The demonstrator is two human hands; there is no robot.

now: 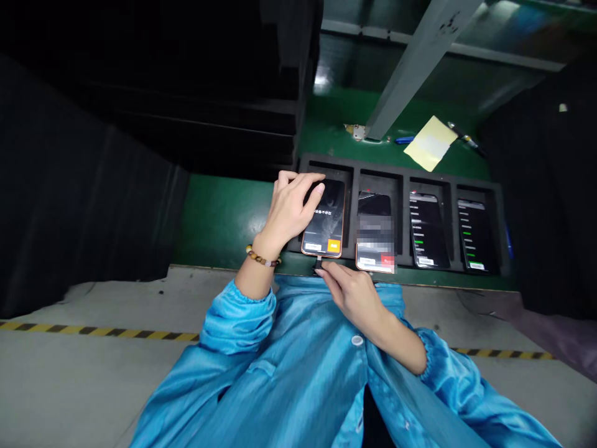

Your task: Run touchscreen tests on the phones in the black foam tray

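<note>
My left hand [293, 204] grips the upper left of a smartphone [329, 214] in the leftmost tray slot. Its index finger reaches the phone's top edge, and the thumb is over the lit screen; the other fingers are partly hidden. Just below the phone, my right hand [352, 289] pinches a black cable plug [319, 264] at the bottom edge. How far the plug sits in the port cannot be made out. Beside it lies a second smartphone [374, 233] with an orange rim, its screen partly blurred. Two more phones, a third [428, 227] and a fourth [476, 233], show dark screens with text lists.
The black foam tray [405, 186] rests along the front edge of a green bench [224, 211]. Behind it are a grey metal post [410, 74], a yellow paper [431, 144], a blue pen [403, 140] and a black pen [466, 138]. Black curtains [93, 186] flank the bench.
</note>
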